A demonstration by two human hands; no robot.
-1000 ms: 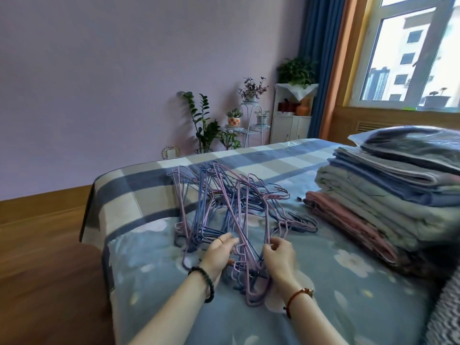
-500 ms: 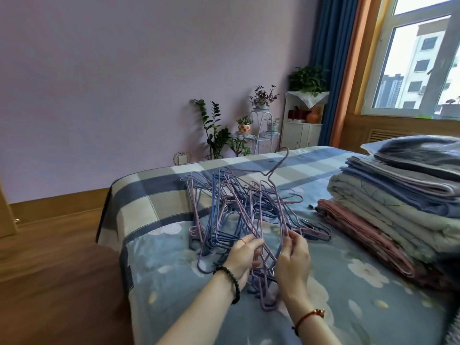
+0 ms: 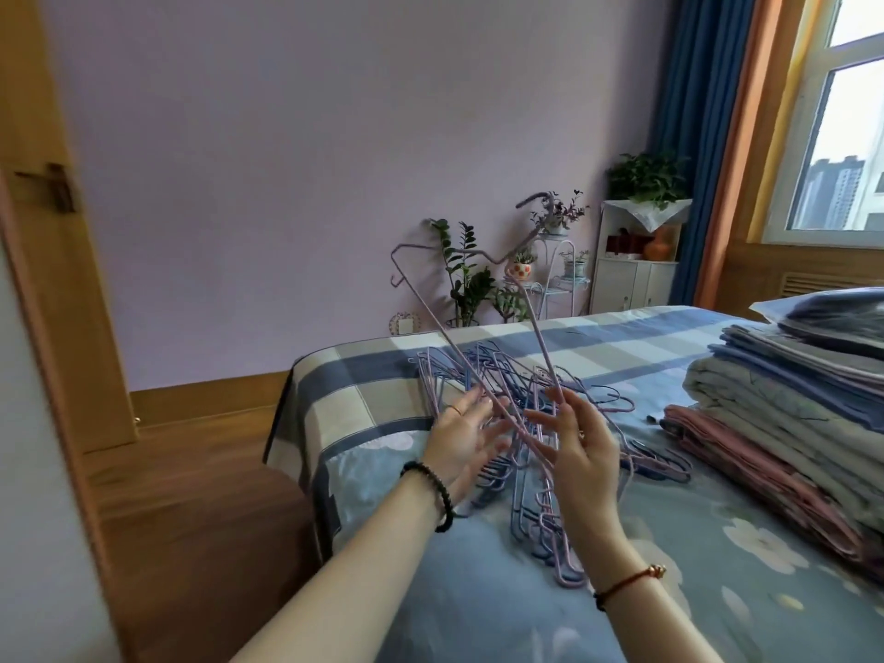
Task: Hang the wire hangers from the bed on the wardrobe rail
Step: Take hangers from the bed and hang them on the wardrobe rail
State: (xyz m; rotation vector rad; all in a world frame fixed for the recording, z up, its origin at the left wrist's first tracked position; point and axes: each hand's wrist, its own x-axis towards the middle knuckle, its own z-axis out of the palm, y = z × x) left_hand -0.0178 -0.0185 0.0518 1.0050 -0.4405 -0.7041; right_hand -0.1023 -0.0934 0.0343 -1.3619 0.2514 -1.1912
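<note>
Head view: right hand (image 3: 581,452) pinches the lilac wire hanger (image 3: 535,200) at its lower corner, upright above the hanger pile (image 3: 540,519) on the bed (image 3: 363,375); left hand (image 3: 461,440) spread alongside.

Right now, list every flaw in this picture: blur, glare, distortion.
Head view: the window is blown out to white in its upper panes; the door at left is smeared and bowed by the wide lens; the left hand and right hand have soft, blurred fingertips; the raised hanger smears at its hook; the bed is fairly sharp.
</note>
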